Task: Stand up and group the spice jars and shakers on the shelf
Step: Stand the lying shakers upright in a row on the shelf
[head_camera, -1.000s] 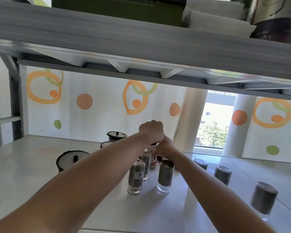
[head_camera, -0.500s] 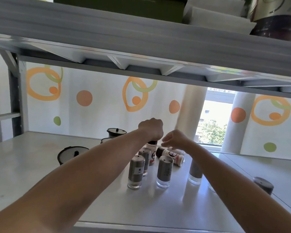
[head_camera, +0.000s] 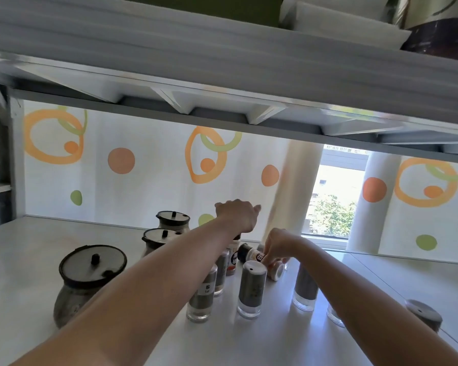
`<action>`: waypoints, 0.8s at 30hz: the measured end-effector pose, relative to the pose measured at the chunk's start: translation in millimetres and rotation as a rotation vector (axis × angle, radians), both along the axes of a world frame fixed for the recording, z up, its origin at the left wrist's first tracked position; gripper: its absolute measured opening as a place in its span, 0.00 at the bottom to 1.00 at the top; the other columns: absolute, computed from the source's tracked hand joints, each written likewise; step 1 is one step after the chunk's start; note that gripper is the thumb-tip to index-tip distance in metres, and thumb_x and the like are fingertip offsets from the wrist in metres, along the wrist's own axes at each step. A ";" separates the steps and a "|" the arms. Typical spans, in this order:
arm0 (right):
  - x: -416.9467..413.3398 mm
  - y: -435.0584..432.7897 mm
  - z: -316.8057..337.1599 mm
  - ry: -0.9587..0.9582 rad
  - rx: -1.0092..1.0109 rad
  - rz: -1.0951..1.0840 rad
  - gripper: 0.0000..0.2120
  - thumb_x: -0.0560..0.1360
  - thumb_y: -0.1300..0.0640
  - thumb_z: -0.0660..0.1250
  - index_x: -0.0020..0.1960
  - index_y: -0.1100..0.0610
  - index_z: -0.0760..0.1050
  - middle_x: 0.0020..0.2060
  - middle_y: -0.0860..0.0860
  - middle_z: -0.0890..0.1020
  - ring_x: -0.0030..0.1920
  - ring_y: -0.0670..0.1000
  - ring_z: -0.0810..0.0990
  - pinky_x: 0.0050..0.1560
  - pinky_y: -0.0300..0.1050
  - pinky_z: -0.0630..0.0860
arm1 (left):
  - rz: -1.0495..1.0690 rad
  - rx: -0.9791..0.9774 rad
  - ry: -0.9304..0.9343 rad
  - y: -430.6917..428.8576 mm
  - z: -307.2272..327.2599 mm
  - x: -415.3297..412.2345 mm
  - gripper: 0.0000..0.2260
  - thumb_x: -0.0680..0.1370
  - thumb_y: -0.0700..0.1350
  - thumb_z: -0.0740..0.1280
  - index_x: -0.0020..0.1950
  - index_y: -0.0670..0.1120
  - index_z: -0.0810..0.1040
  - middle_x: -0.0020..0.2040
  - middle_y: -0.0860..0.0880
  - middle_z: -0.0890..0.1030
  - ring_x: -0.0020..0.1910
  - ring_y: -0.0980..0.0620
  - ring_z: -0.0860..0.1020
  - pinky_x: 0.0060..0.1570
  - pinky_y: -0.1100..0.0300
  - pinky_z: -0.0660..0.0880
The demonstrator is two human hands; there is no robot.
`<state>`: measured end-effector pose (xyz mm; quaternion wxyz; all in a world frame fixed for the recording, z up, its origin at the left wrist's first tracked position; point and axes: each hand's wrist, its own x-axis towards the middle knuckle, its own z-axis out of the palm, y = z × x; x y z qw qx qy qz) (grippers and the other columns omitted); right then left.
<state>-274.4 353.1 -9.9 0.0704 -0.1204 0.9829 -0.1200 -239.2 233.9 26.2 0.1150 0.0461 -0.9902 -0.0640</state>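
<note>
On the white shelf (head_camera: 24, 260), my left hand (head_camera: 236, 215) grips from above the dark cap of a small upright spice jar (head_camera: 234, 257) with a white label. Just to its right, my right hand (head_camera: 278, 249) pinches a similar jar (head_camera: 251, 256) that lies on its side, cap pointing left. In front of them stand steel shakers with clear bases: a salt-labelled one (head_camera: 202, 297), one behind it (head_camera: 221, 273), a domed one (head_camera: 250, 289) and one by my right forearm (head_camera: 306, 286). Another shaker (head_camera: 335, 317) is mostly hidden behind that arm.
Three dark-lidded ceramic pots (head_camera: 90, 276) (head_camera: 159, 239) (head_camera: 173, 220) stand at the left. One more steel shaker (head_camera: 423, 313) sits at the far right near the shelf's front edge. An upper shelf (head_camera: 222, 62) hangs low overhead. A dotted curtain and a window lie behind.
My right hand has moved away from the left hand, dropped to the lying jar and taken hold of it. My left hand stays on the upright jar's cap.
</note>
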 end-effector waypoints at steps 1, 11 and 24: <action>-0.6 -0.7 0.5 -0.029 -0.001 0.001 0.21 0.67 0.57 0.76 0.56 0.66 0.78 0.50 0.60 0.83 0.42 0.53 0.81 0.45 0.44 0.81 | 0.000 0.007 -0.040 0.7 -0.3 -3.5 0.25 0.82 0.56 0.45 0.67 0.43 0.71 0.65 0.42 0.74 0.65 0.42 0.71 0.64 0.49 0.63; 1.9 -0.4 2.0 -0.071 -0.127 -0.027 0.19 0.66 0.58 0.76 0.52 0.65 0.75 0.35 0.51 0.79 0.34 0.47 0.79 0.37 0.40 0.79 | -0.022 -0.069 -0.149 2.8 -11.1 -16.1 0.32 0.78 0.66 0.44 0.60 0.44 0.76 0.63 0.43 0.76 0.67 0.44 0.69 0.71 0.46 0.54; 6.1 3.3 -0.9 0.001 -0.227 -0.038 0.23 0.64 0.57 0.77 0.53 0.61 0.71 0.45 0.57 0.80 0.38 0.51 0.80 0.36 0.40 0.77 | -0.245 0.309 0.059 -0.1 0.1 -8.9 0.28 0.80 0.60 0.51 0.52 0.38 0.79 0.52 0.42 0.81 0.51 0.43 0.79 0.56 0.50 0.75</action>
